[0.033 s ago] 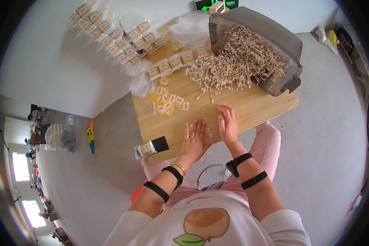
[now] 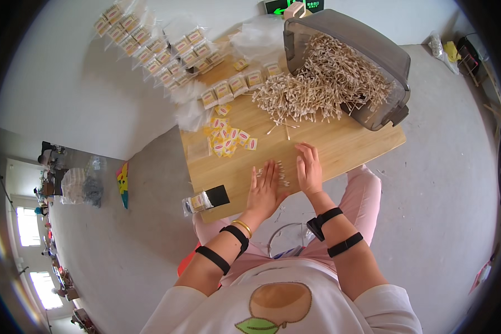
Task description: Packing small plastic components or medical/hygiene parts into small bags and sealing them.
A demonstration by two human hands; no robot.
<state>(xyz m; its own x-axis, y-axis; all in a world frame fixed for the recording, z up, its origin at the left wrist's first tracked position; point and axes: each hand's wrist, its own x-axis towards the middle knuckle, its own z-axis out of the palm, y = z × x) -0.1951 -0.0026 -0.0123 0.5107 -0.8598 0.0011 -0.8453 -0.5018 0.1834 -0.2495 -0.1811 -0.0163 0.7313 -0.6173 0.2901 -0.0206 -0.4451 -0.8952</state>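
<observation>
Near the table's front edge my left hand [image 2: 266, 186] lies flat, fingers stretched, over a small row of cotton swabs [image 2: 282, 173]. White swab tips stick out on both sides of it; their middles are hidden beneath the fingers. Just to the right, my right hand [image 2: 309, 167] rests on the wood with its fingers extended and nothing visible in them. Beyond my hands, a big heap of cotton swabs [image 2: 323, 83] spills from a tipped grey plastic bin [image 2: 350, 33]. A few loose swabs [image 2: 287, 129] lie at the heap's near edge.
On the wooden table [image 2: 339, 147], yellow and white labels [image 2: 226, 139] are scattered left of centre. Filled packs [image 2: 222, 91] stand behind them, with more stacked packs [image 2: 150, 53] at far left. A clear pack of swabs [image 2: 196, 203] lies by a black card [image 2: 217, 195] at the front-left corner.
</observation>
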